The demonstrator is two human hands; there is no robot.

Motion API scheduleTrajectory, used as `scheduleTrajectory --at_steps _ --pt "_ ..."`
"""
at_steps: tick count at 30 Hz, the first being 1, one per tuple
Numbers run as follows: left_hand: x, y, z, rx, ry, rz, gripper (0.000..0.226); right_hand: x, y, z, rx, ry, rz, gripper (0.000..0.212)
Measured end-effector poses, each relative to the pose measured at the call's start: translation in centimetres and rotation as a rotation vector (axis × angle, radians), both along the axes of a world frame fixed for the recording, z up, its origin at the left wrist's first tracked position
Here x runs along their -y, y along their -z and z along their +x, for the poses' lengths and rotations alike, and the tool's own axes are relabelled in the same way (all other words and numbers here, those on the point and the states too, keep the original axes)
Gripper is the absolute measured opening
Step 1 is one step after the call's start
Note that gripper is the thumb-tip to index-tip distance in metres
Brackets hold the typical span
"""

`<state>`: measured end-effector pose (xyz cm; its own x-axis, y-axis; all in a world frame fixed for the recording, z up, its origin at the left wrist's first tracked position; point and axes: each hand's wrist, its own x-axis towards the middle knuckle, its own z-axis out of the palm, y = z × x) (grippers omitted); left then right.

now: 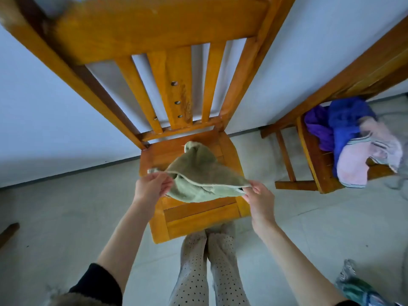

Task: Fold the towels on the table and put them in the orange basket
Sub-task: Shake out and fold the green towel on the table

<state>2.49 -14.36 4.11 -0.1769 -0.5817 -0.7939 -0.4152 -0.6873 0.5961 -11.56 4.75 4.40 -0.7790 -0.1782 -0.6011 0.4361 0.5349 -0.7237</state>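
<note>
Left hand (152, 187) and right hand (259, 196) each pinch a corner of the green towel (198, 175) at centre frame, seemingly just above the chair (198, 215).

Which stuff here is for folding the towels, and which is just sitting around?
For the job:
green towel, pinched by the left hand and right hand
pile of purple, blue and pink towels

Just there:
wooden chair under the green towel
second wooden chair holding the pile
dotted socks
</note>
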Motion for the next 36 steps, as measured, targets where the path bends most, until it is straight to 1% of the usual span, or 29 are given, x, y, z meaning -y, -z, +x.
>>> scheduleTrajectory --at_steps 1,3,5,6,8,10,13,16,18,20,23,27,29,32,36 --pt "-0.4 -1.0 -0.2 0.015 0.062 -0.039 0.009 0.3 -1.7 -0.3 0.022 -0.002 -0.081 0.014" --pt "-1.5 -3.7 -1.1 0.018 0.260 -0.188 0.001 1.2 -5.1 -0.8 0.000 -0.106 -0.165 0.017" --pt "-3.0 -7.1 -2.5 -0.062 0.512 -0.389 0.014 2.5 -8.5 -1.0 -0.074 -0.237 -0.203 0.019" --pt "-3.8 -8.9 -3.3 -0.099 0.628 -0.504 0.017 3.2 -10.1 -1.1 -0.117 -0.298 -0.218 0.021" --pt "-5.2 -12.3 -4.5 -0.160 0.752 -0.725 0.023 4.1 -13.3 -1.3 -0.212 -0.414 -0.236 0.026" --pt "-6.2 -15.5 -5.1 -0.203 0.715 -0.849 0.026 4.3 -16.4 -1.6 -0.292 -0.478 -0.260 0.026" --pt "-7.2 -19.6 -4.8 -0.262 0.601 -0.920 0.019 3.8 -20.3 -2.1 -0.401 -0.554 -0.311 0.018" --pt "-9.0 -23.0 -4.4 -0.267 0.592 -0.987 0.016 2.7 -23.6 -2.3 -0.513 -0.640 -0.341 0.008" --pt "-10.6 -25.1 -4.2 -0.270 0.569 -1.035 0.015 1.8 -25.8 -2.3 -0.576 -0.686 -0.384 0.011" --pt "-12.2 -27.0 -3.8 -0.274 0.486 -1.075 0.011 0.8 -28.0 -2.3 -0.614 -0.739 -0.431 0.017" --pt "-14.6 -29.9 -2.6 -0.238 0.407 -1.100 0.010 -0.8 -30.7 -1.8 -0.693 -0.809 -0.480 0.020" --pt "-15.9 -34.5 0.1 -0.228 0.321 -1.063 0.015 -1.9 -32.7 -0.6 -0.970 -0.857 -0.427 0.009" --pt "-16.1 -36.7 1.9 -0.200 0.317 -1.048 0.015 -1.5 -33.3 0.1 -1.065 -0.899 -0.399 0.009" --pt "-16.2 -39.5 5.0 -0.163 0.300 -1.036 0.013 -0.3 -34.1 1.8 -1.088 -0.939 -0.411 0.010" --pt "-16.8 -42.1 10.4 -0.125 0.185 -1.017 0.014 1.6 -34.9 5.2 -1.007 -1.012 -0.434 0.011"
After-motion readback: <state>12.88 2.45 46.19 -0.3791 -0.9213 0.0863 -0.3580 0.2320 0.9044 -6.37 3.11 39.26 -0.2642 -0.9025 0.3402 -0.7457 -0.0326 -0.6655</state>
